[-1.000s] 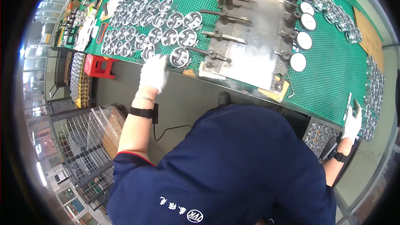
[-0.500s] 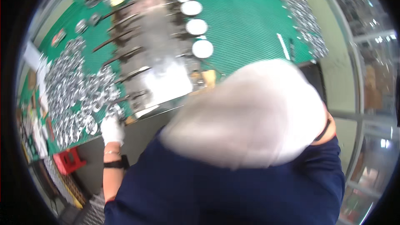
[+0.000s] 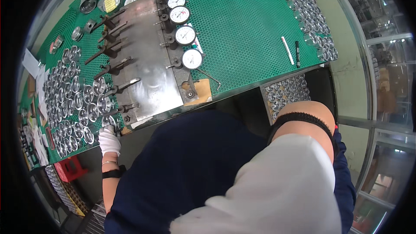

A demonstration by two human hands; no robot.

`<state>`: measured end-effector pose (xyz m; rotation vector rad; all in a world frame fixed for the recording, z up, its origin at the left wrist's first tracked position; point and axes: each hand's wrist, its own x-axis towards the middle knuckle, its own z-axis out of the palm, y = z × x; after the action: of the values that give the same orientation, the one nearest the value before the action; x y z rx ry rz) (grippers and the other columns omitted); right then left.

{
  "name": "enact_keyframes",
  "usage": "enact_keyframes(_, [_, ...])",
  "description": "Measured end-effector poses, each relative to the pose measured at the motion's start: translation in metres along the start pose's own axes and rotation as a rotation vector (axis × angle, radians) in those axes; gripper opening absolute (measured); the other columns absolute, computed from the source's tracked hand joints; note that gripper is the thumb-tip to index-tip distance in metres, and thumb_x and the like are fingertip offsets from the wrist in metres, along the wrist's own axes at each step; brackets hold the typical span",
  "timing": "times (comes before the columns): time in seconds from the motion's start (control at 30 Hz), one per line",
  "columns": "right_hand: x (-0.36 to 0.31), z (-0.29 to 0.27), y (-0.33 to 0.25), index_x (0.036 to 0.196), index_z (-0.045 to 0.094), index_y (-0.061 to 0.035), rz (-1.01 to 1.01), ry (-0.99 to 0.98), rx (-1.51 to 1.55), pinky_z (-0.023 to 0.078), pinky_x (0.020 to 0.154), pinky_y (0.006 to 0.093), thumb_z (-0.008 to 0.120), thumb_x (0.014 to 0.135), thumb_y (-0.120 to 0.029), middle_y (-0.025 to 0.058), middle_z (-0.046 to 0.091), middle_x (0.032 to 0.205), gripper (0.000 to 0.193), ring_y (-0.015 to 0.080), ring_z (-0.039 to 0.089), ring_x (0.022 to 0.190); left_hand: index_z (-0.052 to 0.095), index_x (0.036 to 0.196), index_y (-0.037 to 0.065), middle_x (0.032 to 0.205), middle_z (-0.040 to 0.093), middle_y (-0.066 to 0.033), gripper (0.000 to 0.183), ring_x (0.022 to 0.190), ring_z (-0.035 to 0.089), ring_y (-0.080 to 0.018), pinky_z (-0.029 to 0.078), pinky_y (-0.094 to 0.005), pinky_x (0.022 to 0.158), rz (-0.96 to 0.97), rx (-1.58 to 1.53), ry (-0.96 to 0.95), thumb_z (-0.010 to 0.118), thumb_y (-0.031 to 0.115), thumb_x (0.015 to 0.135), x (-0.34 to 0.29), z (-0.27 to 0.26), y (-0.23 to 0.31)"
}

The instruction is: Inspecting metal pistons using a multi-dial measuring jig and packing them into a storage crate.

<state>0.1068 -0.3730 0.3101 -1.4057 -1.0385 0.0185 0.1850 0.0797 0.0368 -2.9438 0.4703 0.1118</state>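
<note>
In the head view, leaning over the green surface (image 3: 249, 39) in a dark blue shirt (image 3: 195, 147). Reaching with the left hand (image 3: 110, 141), gloved in white, to the near edge of the surface. Curling it narrowly against the near side of a part (image 3: 109, 122), round, hollow and silvery, at that edge, just left of the near end of the steel plate (image 3: 158, 54). Not being able to tell whether gripping that part or only touching it.

Holding the right hand (image 3: 264, 195), also gloved in white, very near the viewpoint and well apart from the surface, pointing it toward the lower edge. Not being able to tell its spread or contents. Wearing a black band (image 3: 299, 119) above that glove.

Having many similar parts (image 3: 65, 97) crowded beyond and left of the left hand. Facing dark rods (image 3: 123, 87) along the plate's left side and white dials (image 3: 185, 35) along its right. Having a bent rod (image 3: 212, 78) near the lowest dial and, farther right, a white pen (image 3: 287, 50) beside a black pen (image 3: 297, 54), near a second cluster (image 3: 310, 19). Showing a red stool (image 3: 73, 167) below, at left.
</note>
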Motion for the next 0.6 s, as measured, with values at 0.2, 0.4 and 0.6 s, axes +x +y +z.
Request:
enact_keyframes(0.2, [-0.005, -0.029, 0.014, 0.095, 0.066, 0.0036, -0.192, 0.326, -0.038, 0.055, 0.064, 0.0392, 0.05, 0.091, -0.016, 0.0235, 0.066, 0.097, 0.025, 0.0367, 0.064, 0.071, 0.061, 0.102, 0.009, 0.1, 0.064, -0.013, 0.032, 0.093, 0.062, -0.0331, 0.05, -0.0435, 0.085, -0.089, 0.07, -0.231, 0.074, 0.029, 0.08, 0.012, -0.026, 0.024])
enact_keyframes(0.4, [-0.066, -0.065, 0.052, 0.089, 0.063, 0.0011, 0.458, 0.702, -0.706, 0.049, 0.058, 0.028, 0.046, 0.09, 0.0, 0.0121, 0.061, 0.078, 0.017, 0.0172, 0.06, 0.06, 0.067, 0.095, 0.009, 0.097, 0.067, -0.0117, 0.026, 0.099, 0.061, -0.0315, 0.051, -0.0423, 0.084, -0.146, -0.106, -0.149, 0.075, 0.02, 0.073, 0.0, -0.031, 0.02])
enact_keyframes(0.6, [-0.116, -0.033, 0.106, 0.092, 0.064, 0.0013, 0.769, 0.648, -0.622, 0.051, 0.06, 0.0279, 0.044, 0.087, 0.008, 0.0098, 0.063, 0.078, 0.023, 0.0157, 0.061, 0.061, 0.065, 0.109, 0.006, 0.092, 0.069, -0.0117, 0.038, 0.091, 0.064, -0.0296, 0.052, -0.0414, 0.081, -0.088, -0.105, -0.074, 0.071, 0.023, 0.076, 0.008, -0.032, 0.011])
